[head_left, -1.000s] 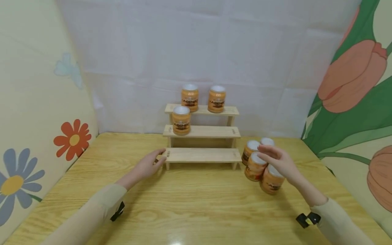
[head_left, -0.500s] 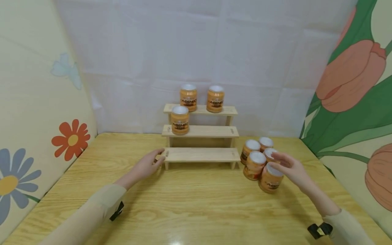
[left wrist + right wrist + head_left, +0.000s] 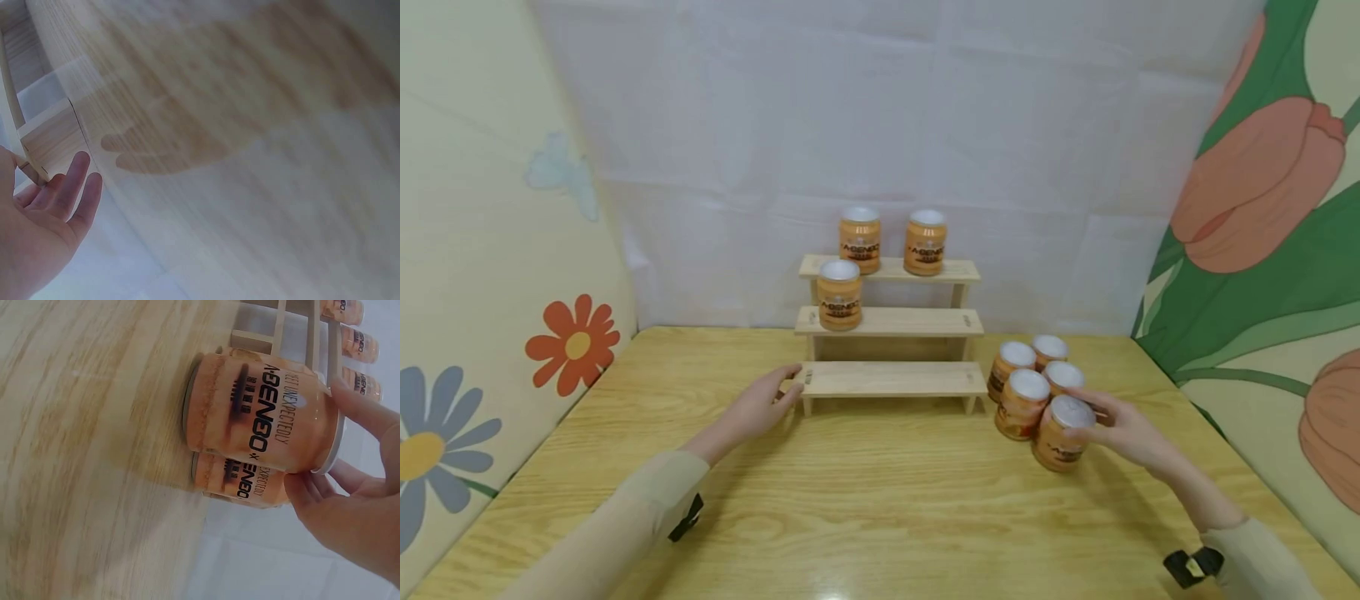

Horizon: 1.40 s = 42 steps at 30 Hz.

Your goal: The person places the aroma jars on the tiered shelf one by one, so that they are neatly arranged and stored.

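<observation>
In the head view my right hand (image 3: 1131, 429) grips the top of the front orange can (image 3: 1063, 437), thumb on the near side. The right wrist view shows thumb and fingers about the can's (image 3: 262, 419) silver-rimmed upper end, with its base at the table. Several similar cans, one of them a near can (image 3: 1022, 406), stand bunched close beside it. My left hand (image 3: 763, 404) holds the left end of the lowest step of a three-step wooden display rack (image 3: 895, 379), thumb at the front edge; in the left wrist view the other fingers (image 3: 76, 178) extend loosely.
Two cans, a left one (image 3: 860, 240) and a right one (image 3: 926, 242), stand on the rack's top step. Another can (image 3: 840, 296) is at the left of the middle step. A white cloth (image 3: 880, 108) hangs behind the wooden table (image 3: 850, 492), with flower-patterned panels at both sides.
My right hand has come back from over the bunched cans, moving right and down onto the front can, uncovering the can behind it. The left hand stays at the rack.
</observation>
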Each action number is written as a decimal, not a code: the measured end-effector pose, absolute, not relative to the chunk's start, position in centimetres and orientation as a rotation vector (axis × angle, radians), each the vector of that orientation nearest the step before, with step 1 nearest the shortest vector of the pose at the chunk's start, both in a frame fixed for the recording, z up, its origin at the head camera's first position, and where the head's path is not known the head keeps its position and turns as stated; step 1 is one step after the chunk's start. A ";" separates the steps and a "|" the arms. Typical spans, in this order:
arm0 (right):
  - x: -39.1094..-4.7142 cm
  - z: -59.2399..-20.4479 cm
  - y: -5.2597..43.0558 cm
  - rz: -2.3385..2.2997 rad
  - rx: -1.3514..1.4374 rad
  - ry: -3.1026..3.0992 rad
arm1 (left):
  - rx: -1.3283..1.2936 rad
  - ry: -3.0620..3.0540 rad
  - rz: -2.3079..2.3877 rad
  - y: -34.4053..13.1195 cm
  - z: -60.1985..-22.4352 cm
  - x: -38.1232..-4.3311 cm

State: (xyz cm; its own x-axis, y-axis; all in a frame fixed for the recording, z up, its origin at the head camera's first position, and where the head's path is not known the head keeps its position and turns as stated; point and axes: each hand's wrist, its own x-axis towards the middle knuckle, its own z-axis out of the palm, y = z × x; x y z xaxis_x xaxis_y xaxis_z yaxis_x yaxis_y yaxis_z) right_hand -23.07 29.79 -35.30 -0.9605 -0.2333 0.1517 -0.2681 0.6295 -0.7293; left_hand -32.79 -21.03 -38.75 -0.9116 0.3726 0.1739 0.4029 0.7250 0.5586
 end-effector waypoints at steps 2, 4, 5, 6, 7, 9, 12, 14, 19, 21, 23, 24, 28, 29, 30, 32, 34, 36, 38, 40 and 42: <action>-23.2 -35.6 29.8 1.275 0.423 -2.781 | -0.646 -2.866 -0.956 -21.0 -38.7 -32.8; -23.3 -35.8 29.6 1.263 0.415 -2.761 | -0.648 -2.861 -0.957 -21.1 -38.8 -32.8; -23.3 -36.0 29.5 1.248 0.402 -2.755 | -0.647 -2.859 -0.958 -21.0 -38.8 -32.8; -23.4 -36.1 29.4 1.241 0.396 -2.744 | -0.648 -2.857 -0.956 -21.0 -38.7 -32.8; -23.4 -36.2 29.3 1.234 0.387 -2.737 | -0.645 -2.853 -0.955 -21.0 -38.7 -32.8; -23.3 -36.5 29.1 1.220 0.366 -2.731 | -0.649 -2.848 -0.943 -20.9 -38.7 -32.8; -23.1 -36.8 29.0 1.283 0.320 -2.751 | -0.653 -2.842 -0.927 -20.8 -38.7 -32.7; -23.0 -36.9 29.0 1.344 0.294 -2.775 | -0.652 -2.842 -0.912 -20.8 -38.7 -32.7; -22.5 -37.0 29.2 1.436 0.221 -2.808 | -0.640 -2.850 -0.916 -20.9 -38.8 -32.7; -22.5 -37.0 29.3 1.438 0.202 -2.811 | -0.643 -2.850 -0.923 -20.9 -38.8 -32.7; -22.5 -37.0 29.4 1.442 0.206 -2.809 | -0.641 -2.850 -0.923 -21.0 -38.9 -32.7; -22.5 -37.0 29.4 1.441 0.208 -2.809 | -0.646 -2.849 -0.920 -21.0 -38.9 -32.7; -22.4 -37.0 29.3 1.417 0.202 -2.817 | -0.648 -2.850 -0.920 -21.1 -38.8 -32.7; -22.4 -37.0 29.3 1.412 0.200 -2.816 | -0.645 -2.850 -0.924 -21.0 -38.8 -32.7; -22.4 -37.0 29.2 1.404 0.197 -2.814 | -0.644 -2.853 -0.929 -21.0 -38.7 -32.7; -22.3 -36.8 29.1 1.380 0.174 -2.813 | -0.642 -2.855 -0.935 -21.0 -38.7 -32.7; -22.2 -36.7 29.0 1.377 0.151 -2.812 | -0.644 -2.860 -0.944 -20.9 -38.6 -32.7; -22.1 -36.4 29.0 1.366 0.139 -2.810 | -0.646 -2.865 -0.957 -20.9 -38.6 -32.7; -21.9 -36.1 29.0 1.365 0.134 -2.816 | -0.653 -2.864 -0.960 -20.9 -38.6 -32.6; -21.8 -35.6 29.0 1.366 0.136 -2.822 | -0.648 -2.866 -0.968 -20.9 -38.6 -32.6; -21.7 -35.0 28.9 1.363 0.139 -2.826 | -0.648 -2.865 -0.969 -20.9 -38.6 -32.7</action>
State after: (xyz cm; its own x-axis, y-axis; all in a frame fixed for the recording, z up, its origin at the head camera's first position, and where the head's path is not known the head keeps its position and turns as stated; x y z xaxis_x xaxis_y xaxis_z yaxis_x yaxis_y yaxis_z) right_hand -21.68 28.93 -35.02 -0.9961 -0.0789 0.0394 -0.0800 0.6193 -0.7811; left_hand -32.65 -20.89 -38.61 -0.9110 0.3728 0.1763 0.4033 0.7160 0.5698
